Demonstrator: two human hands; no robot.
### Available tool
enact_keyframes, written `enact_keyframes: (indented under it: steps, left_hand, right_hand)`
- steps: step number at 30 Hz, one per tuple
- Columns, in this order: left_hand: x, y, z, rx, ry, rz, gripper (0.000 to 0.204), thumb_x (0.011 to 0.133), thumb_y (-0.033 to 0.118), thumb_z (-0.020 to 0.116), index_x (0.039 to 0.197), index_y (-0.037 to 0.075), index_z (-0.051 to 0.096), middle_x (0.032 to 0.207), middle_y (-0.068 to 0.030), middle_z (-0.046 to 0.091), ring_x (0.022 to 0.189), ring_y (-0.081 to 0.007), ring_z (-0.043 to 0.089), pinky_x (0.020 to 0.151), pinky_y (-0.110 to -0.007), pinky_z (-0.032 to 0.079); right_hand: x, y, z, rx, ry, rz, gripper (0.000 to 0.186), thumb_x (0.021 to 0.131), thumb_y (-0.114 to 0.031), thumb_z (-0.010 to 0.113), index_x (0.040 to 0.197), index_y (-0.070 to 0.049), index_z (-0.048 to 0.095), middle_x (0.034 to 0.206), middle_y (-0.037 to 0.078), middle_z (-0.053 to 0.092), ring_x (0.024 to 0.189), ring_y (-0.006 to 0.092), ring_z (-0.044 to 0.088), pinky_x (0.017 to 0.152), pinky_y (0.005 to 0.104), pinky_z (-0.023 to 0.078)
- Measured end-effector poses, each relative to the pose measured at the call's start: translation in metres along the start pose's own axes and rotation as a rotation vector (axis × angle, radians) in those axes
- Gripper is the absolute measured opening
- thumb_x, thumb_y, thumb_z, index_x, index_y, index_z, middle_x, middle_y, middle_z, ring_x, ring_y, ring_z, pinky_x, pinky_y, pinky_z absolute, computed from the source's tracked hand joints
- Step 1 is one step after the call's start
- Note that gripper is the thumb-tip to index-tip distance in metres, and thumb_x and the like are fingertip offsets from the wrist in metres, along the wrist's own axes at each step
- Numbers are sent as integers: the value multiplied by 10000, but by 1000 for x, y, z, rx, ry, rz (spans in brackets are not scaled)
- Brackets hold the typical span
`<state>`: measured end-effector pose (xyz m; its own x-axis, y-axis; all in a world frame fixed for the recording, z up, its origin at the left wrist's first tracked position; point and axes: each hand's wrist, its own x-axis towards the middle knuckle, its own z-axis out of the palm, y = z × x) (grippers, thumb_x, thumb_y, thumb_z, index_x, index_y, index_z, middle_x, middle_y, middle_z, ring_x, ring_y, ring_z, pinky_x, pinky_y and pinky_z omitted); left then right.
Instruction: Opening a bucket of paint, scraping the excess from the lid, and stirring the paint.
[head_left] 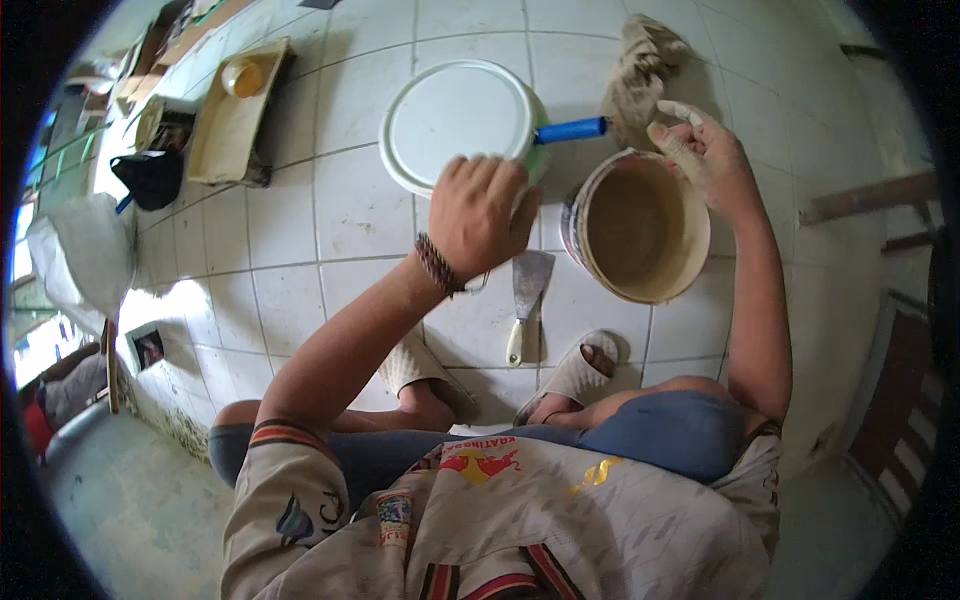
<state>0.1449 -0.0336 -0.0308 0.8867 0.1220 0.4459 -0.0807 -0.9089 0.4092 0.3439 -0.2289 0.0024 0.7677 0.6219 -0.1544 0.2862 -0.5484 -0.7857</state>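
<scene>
My left hand [482, 212], a beaded bracelet at its wrist, is closed with its back up, over the near edge of a round white lid [458, 115]. What its curled fingers hold, if anything, is hidden. My right hand [708, 165] has pale, dried smears on its fingers; thumb and forefinger are apart with nothing visible between them. It hovers by the far right rim of a tilted bucket [648, 228], coated inside with beige residue. A blue handle [570, 130] sticks out beside the lid. Between my hands and feet lies a putty knife [527, 300] with a pale handle.
A crumpled brown cloth [645, 75] lies behind the bucket on white floor tiles. To the left are a long beige tray [237, 115] with a yellowish container [243, 77], a black bag-like item [148, 180] and a white sack [80, 255]. Wooden pieces [868, 198] jut in at right.
</scene>
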Motion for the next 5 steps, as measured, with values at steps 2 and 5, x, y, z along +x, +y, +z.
enact_keyframes:
  steps: [2,5]
  left_hand:
    - [-19,22,10,-268,-83,20,175,751,94,677,838,43,534,710,-119,554,651,-308,555,596,-394,413]
    - [-45,48,46,-608,-308,-539,294,836,210,630,1006,8,500,774,-186,584,713,-303,598,670,-414,451]
  right_hand:
    - [-6,33,-18,-127,94,86,542,856,-433,638,1191,-11,579,877,108,666,831,167,624,791,281,478]
    - [-31,114,-25,-88,185,266,526,868,-441,611,1238,-70,567,1068,162,663,1011,218,630,911,289,442]
